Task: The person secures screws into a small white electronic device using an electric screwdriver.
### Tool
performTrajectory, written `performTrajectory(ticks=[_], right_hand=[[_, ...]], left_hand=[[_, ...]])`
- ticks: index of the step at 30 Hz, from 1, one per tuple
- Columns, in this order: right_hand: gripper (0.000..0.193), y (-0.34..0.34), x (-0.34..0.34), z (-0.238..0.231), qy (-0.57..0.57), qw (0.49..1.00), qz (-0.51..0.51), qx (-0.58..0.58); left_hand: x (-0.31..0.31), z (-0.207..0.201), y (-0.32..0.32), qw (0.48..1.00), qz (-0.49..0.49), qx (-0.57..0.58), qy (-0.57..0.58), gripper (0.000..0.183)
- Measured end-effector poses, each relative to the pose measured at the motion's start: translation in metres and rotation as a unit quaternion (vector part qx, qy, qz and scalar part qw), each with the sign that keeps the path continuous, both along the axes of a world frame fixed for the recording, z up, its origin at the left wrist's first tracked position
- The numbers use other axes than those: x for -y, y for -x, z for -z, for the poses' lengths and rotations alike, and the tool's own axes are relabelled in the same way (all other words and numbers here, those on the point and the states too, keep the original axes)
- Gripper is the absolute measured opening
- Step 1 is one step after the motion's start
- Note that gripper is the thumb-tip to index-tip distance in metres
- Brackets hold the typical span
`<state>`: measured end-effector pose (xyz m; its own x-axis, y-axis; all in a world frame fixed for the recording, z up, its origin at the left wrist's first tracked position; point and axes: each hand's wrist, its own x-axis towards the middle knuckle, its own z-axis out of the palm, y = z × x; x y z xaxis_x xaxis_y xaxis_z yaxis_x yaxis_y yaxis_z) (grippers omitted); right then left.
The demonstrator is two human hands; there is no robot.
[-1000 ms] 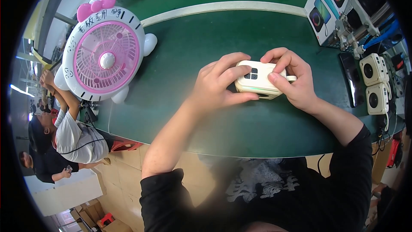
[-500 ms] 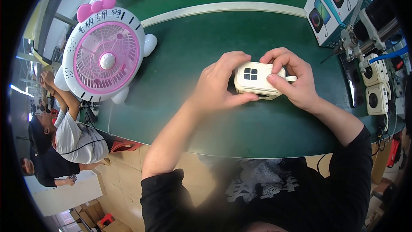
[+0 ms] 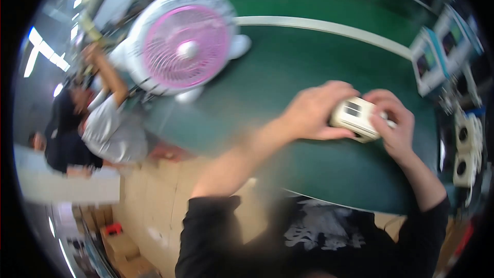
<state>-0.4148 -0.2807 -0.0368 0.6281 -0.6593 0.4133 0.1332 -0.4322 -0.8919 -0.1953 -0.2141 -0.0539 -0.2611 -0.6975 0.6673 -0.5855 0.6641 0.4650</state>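
Note:
Between my two hands is a small cream speaker (image 3: 362, 120), a rounded block with dark square buttons on its top face. My left hand (image 3: 316, 112) grips its left end, thumb along the near side and fingers over the far side. Around the right end my right hand (image 3: 395, 119) is closed, its thumb on the top edge and its fingers bent over the far side. A pale loop sticks out beside the right fingers, partly hidden. The speaker is held over the green table (image 3: 303, 167). Motion blurs the picture somewhat.
A pink and white fan (image 3: 188, 49) with a bow stands at the left. Blue and white boxes (image 3: 429, 62) are at the far right, near a metal fixture (image 3: 450, 95). More cream speakers (image 3: 464, 169) line the right edge. Another person (image 3: 113, 134) is at the left.
The whole view has swung, so fan, boxes and hands now appear farther right. Both hands keep their hold on the speaker, which sits lower in the picture.

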Motion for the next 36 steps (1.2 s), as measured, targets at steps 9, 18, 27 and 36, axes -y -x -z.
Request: performTrajectory(ticks=[9, 18, 27, 36], right_hand=[[0.006, 0.020, 0.005, -0.005, 0.135, 0.986, 0.012, -0.094], [0.006, 0.021, 0.006, -0.034, 0.255, 0.956, 0.042, -0.138], [0.013, 0.015, -0.004, -0.038, 0.348, 0.917, 0.094, -0.172], [0.014, 0.012, 0.004, -0.022, 0.337, 0.931, 0.095, -0.101]], left_hand=[[0.000, 0.004, 0.010, 0.999, 0.019, -0.018, 0.039, 0.071], [0.006, 0.002, 0.011, 0.999, 0.034, -0.023, 0.017, 0.071], [-0.002, -0.005, 0.009, 0.972, 0.026, -0.052, -0.229, 0.086], [0.002, 0.009, 0.012, 0.974, 0.042, -0.053, -0.216, 0.079]])
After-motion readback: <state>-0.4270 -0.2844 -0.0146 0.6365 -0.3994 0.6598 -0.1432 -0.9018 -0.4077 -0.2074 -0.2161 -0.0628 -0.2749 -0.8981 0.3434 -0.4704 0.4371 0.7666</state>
